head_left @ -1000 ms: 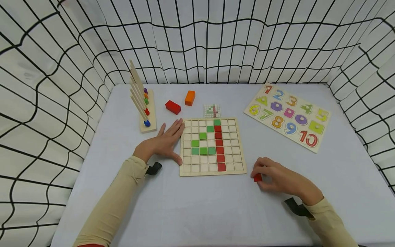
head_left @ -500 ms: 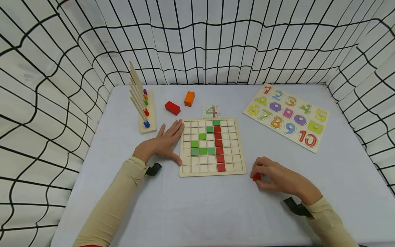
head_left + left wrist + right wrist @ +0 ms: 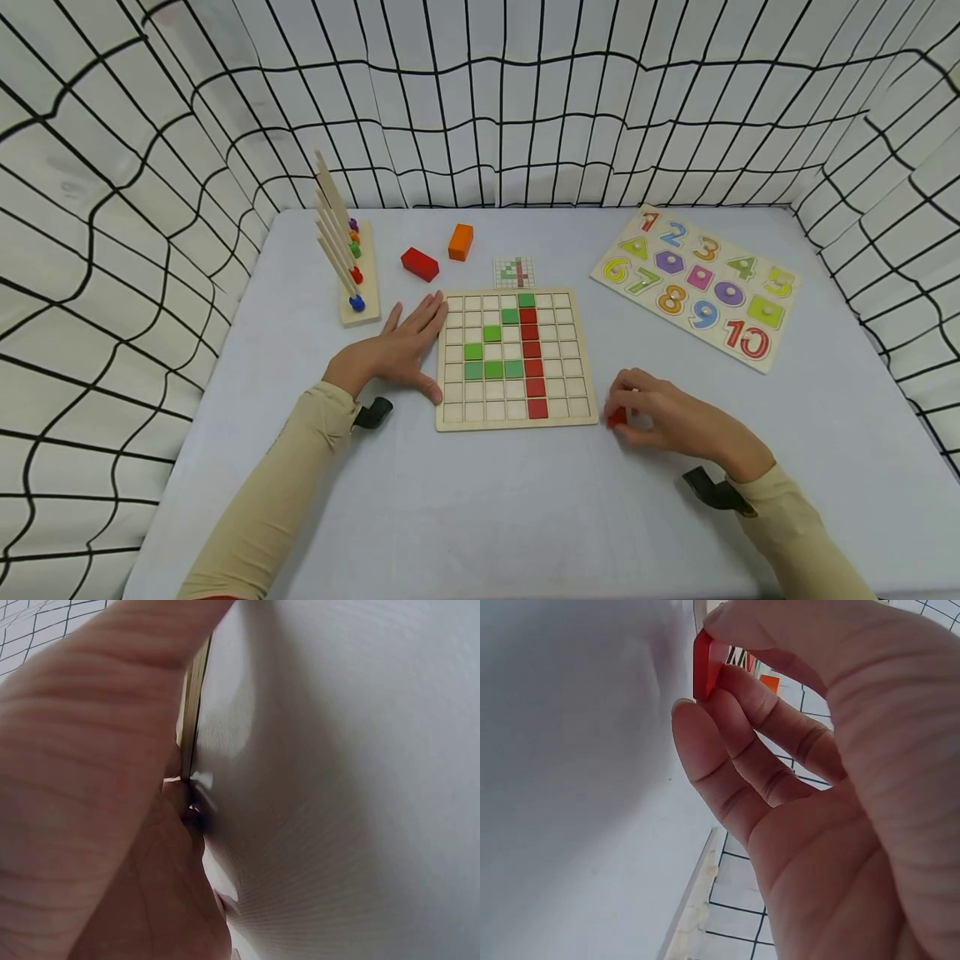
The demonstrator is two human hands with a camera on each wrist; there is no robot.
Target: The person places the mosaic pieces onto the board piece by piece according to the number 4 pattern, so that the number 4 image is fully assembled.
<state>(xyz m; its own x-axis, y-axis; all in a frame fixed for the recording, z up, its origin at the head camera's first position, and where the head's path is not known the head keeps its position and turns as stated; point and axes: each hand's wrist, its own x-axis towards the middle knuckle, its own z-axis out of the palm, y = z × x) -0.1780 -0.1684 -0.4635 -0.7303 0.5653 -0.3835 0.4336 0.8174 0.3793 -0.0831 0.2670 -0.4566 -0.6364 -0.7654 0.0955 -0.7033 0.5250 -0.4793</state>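
Note:
A square wooden grid board (image 3: 555, 421) lies mid-table, with green tiles (image 3: 492, 368) in a stepped shape and a column of red tiles (image 3: 533, 367) in its cells. My left hand (image 3: 386, 354) rests flat on the table, fingers spread, fingertips and thumb against the board's left edge. Just off the board's lower right corner, my right hand (image 3: 667, 417) pinches a small red tile (image 3: 708, 666) between thumb and fingertips, as the right wrist view shows. In the left wrist view the palm (image 3: 82, 772) covers much of the board's edge (image 3: 193, 705).
Behind the board lies a small pattern card (image 3: 513, 272). A red block (image 3: 420, 264) and an orange block (image 3: 461, 242) sit at the back, beside a pegged wooden stand (image 3: 367, 312). A number puzzle board (image 3: 697, 287) lies back right. Black netting (image 3: 480, 129) encloses the table.
My right hand has moved slightly up and left, towards the board's lower right corner, with the red tile in its fingers. My left hand stays in place.

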